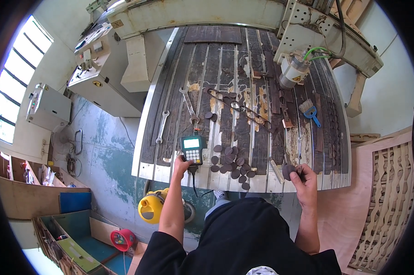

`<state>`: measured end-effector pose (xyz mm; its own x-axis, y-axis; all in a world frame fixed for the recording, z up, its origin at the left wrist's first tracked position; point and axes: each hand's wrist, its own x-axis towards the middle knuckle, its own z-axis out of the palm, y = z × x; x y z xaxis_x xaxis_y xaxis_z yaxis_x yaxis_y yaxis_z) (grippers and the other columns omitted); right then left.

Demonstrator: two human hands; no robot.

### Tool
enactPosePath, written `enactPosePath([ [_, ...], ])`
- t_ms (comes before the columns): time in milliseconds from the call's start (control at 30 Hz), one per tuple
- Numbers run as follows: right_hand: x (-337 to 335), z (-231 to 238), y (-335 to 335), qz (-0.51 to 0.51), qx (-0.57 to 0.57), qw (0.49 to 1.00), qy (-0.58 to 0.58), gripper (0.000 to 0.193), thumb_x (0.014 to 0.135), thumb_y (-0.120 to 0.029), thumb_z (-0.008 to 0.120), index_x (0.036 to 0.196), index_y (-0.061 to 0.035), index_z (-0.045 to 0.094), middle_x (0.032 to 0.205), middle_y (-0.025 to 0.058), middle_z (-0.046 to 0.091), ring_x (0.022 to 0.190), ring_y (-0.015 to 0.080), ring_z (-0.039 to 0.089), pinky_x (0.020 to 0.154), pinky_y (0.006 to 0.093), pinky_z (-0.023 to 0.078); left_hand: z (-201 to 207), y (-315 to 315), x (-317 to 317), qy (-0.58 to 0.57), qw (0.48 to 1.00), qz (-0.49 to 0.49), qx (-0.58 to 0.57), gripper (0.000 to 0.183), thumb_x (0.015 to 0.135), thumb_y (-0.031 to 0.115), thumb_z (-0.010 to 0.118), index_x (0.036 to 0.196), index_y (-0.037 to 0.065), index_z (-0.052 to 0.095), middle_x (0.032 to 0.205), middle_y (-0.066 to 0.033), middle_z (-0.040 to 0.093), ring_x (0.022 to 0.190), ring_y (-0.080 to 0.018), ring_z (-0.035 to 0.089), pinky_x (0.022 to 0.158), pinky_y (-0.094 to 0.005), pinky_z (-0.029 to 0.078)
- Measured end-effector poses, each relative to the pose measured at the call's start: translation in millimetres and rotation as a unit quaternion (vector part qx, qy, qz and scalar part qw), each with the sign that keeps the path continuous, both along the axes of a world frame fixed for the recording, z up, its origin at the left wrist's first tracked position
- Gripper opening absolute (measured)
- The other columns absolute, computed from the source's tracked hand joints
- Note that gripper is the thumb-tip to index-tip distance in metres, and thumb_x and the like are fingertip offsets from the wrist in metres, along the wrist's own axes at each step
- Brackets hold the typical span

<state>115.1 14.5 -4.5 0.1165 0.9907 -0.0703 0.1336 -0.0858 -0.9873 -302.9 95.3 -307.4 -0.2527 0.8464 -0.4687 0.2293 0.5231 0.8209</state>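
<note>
My right hand [303, 176] closes around a dark round disc [288, 171] at the bed's [207, 176] near right edge. My left hand [183, 162] grips the pendant [192, 149] by its near end. More flat discs [232, 162] lie scattered between, on slatted, worn metal. A brush [309, 111] sits farther right.

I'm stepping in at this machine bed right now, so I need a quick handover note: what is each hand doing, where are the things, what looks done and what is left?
Left hand: on the handheld controller with screen and keypad, at the near edge of the slatted machine bed.
Right hand: gripping a dark round disc over the bed's near right edge.
A pile of similar discs lies loose on the bed between the hands. Two wrenches lie further back, a blue brush at right, below the spindle.
Done: one disc picked up. Left: the rest of the pile is on the bed.
</note>
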Motion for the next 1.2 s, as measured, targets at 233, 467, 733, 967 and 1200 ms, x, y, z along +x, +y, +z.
enactPosePath([
  [233,-3.7,4.7,-2.5,-0.002,-0.014,1.000,-0.003,0.020,0.086,-0.013,0.067,0.079,-0.0059,0.050,0.075,-0.0055,0.044,0.070,0.0044,0.038,0.064,0.0205,0.031,-9.4,12.3,9.2,0.163,0.985,0.040,-0.032,0.057,0.067,0.037,0.083,0.097,-0.008,0.064,0.093,-0.0225,0.068,0.087,-0.0313,0.067,0.076,-0.0396,0.052],
  [467,4.7,-3.3,-7.4,-0.006,0.006,1.000,-0.007,0.015,0.086,-0.014,0.068,0.083,-0.0042,0.057,0.074,-0.0051,0.052,0.067,0.0029,0.043,0.061,0.0192,0.034,-14.2,20.6,17.3,0.166,0.981,0.089,-0.048,0.063,0.063,0.045,0.082,0.096,-0.007,0.067,0.095,-0.0240,0.068,0.090,-0.0361,0.066,0.078,-0.0416,0.051],
  [733,3.7,-4.8,-9.3,-0.026,-0.005,0.999,-0.030,0.015,0.083,-0.012,0.070,0.084,-0.0028,0.058,0.072,-0.0045,0.052,0.068,0.0034,0.045,0.060,0.0210,0.036,-25.2,31.5,9.1,-0.082,0.963,0.233,-0.105,0.042,0.064,0.015,0.082,0.089,-0.013,0.062,0.087,-0.0198,0.067,0.071,-0.0297,0.067,0.060,-0.0422,0.056],
  [967,8.1,-0.6,-9.4,-0.012,-0.010,0.999,-0.042,0.016,0.084,-0.014,0.069,0.084,-0.0017,0.059,0.071,-0.0039,0.053,0.068,0.0038,0.045,0.061,0.0212,0.036,-11.6,34.2,16.6,-0.101,0.963,0.234,-0.083,0.035,0.065,0.007,0.079,0.087,-0.013,0.060,0.085,-0.0188,0.066,0.066,-0.0289,0.066,0.057,-0.0411,0.055],
  [1200,10.4,0.1,-11.2,-0.022,-0.011,0.999,-0.044,0.016,0.084,-0.014,0.069,0.085,-0.0013,0.060,0.073,-0.0027,0.055,0.068,0.0048,0.047,0.062,0.0223,0.037,1.5,39.3,27.7,-0.110,0.960,0.240,-0.090,0.038,0.064,0.012,0.082,0.086,-0.011,0.062,0.090,-0.0188,0.066,0.065,-0.0260,0.066,0.058,-0.0397,0.055],
])
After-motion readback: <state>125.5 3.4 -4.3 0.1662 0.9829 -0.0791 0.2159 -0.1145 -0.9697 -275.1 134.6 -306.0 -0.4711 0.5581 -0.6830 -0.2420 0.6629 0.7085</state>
